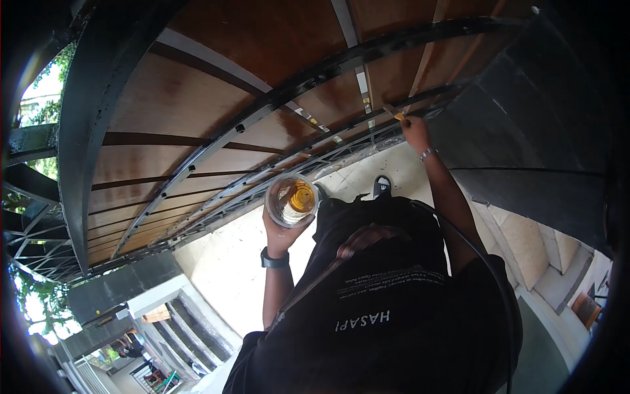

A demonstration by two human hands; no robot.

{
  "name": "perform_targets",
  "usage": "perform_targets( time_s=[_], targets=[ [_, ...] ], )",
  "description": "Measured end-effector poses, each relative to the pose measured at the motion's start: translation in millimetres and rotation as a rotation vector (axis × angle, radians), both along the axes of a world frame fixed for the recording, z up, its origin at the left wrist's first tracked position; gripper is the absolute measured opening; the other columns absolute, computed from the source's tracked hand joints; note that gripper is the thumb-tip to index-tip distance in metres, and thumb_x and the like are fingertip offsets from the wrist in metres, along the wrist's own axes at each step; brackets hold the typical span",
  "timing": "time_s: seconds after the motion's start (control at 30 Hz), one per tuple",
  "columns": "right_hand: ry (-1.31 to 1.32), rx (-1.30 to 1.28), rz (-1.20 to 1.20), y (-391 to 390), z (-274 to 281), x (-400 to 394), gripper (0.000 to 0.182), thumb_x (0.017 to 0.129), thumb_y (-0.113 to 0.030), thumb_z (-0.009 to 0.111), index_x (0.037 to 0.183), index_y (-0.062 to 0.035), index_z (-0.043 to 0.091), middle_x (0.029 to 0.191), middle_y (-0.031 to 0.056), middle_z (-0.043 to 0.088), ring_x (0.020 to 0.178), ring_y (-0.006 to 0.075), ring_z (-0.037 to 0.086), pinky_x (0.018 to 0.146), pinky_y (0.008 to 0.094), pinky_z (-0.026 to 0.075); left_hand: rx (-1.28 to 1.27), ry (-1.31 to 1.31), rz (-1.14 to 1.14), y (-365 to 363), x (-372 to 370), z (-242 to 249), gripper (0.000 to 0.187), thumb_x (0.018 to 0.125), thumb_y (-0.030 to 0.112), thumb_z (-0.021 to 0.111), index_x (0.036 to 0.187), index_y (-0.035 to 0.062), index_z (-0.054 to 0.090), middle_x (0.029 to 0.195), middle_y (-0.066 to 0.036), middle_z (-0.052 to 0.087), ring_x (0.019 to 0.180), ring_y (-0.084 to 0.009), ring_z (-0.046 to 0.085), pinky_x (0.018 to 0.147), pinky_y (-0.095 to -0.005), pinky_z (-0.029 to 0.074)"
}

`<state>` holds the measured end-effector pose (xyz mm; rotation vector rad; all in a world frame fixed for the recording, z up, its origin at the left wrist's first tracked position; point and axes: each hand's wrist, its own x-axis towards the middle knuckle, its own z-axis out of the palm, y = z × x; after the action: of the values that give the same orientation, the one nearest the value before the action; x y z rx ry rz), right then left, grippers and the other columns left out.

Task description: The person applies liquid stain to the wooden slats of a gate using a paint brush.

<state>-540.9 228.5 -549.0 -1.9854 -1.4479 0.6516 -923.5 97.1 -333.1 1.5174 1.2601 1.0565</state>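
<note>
My left hand [283, 231] is wrapped round a clear plastic cup [292, 200] with amber liquid in it. A dark watch is on that wrist. Further up and to the right, my right hand [415, 133] grips a small brush [398, 115] with a yellowish part near the fingers. The brush's tip is at the lower part of a brown panel wall [328, 98], beside a black metal bar. Pale strips run between the glossy panels.
Curved black metal rails [282, 98] cross the panels. A dark wall [525, 125] stands at the right. Steps [190, 328] show at the lower left, and a pale tiled floor [230, 262] lies below. My shoes are near the panels' foot.
</note>
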Motion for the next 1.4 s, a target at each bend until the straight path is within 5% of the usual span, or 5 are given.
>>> perform_targets(
  time_s=[0.3, 0.7, 0.87, 1.17, 1.4],
  targets=[
    [0.195, 0.172, 0.003, -19, 53, -4, 0.026, 0.090, -0.022, 0.058, 0.092, 0.0022, 0.067, 0.081, 0.0255, 0.065, 0.081, 0.0420, 0.064, 0.065, 0.0438, 0.050, 0.021, 0.011, 0.029, -4, -5, 0, 0.088, 0.064, 0.014, 0.088, 0.137, -0.0015, 0.040, 0.130, -0.016, 0.053, 0.121, -0.0259, 0.055, 0.105, -0.0401, 0.045],
    [-0.190, 0.012, 0.019, 12, 2, -32, 0.021, 0.089, -0.016, 0.060, 0.088, 0.0034, 0.066, 0.080, 0.0253, 0.065, 0.078, 0.0436, 0.063, 0.064, 0.0442, 0.051, 0.025, -0.022, 0.026, -6, -1, 2, 0.088, 0.064, 0.016, 0.088, 0.136, -0.0016, 0.041, 0.130, -0.017, 0.053, 0.120, -0.0261, 0.056, 0.104, -0.0397, 0.045],
    [0.134, 0.155, 0.053, -45, 37, -34, 0.020, 0.091, -0.016, 0.059, 0.090, 0.0021, 0.065, 0.078, 0.0245, 0.064, 0.078, 0.0440, 0.063, 0.062, 0.0451, 0.049, 0.021, 0.044, 0.055, -11, -12, -5, 0.089, 0.063, 0.015, 0.088, 0.136, -0.0015, 0.041, 0.130, -0.017, 0.053, 0.120, -0.0263, 0.056, 0.104, -0.0398, 0.045],
    [-0.089, 0.035, -0.024, -2, -13, -46, 0.020, 0.091, -0.017, 0.058, 0.088, 0.0012, 0.064, 0.078, 0.0240, 0.064, 0.077, 0.0427, 0.063, 0.063, 0.0472, 0.049, 0.010, -0.001, 0.031, -7, -9, 1, 0.089, 0.063, 0.014, 0.088, 0.137, -0.0013, 0.040, 0.130, -0.017, 0.053, 0.120, -0.0259, 0.056, 0.105, -0.0403, 0.045],
    [0.155, 0.143, 0.040, -32, 47, -61, 0.020, 0.088, -0.018, 0.060, 0.092, 0.0002, 0.067, 0.082, 0.0239, 0.066, 0.082, 0.0426, 0.064, 0.067, 0.0465, 0.052, 0.040, 0.043, 0.039, -5, -11, 4, 0.089, 0.063, 0.014, 0.088, 0.137, -0.0010, 0.040, 0.131, -0.017, 0.053, 0.120, -0.0264, 0.056, 0.105, -0.0405, 0.045]
  ],
)
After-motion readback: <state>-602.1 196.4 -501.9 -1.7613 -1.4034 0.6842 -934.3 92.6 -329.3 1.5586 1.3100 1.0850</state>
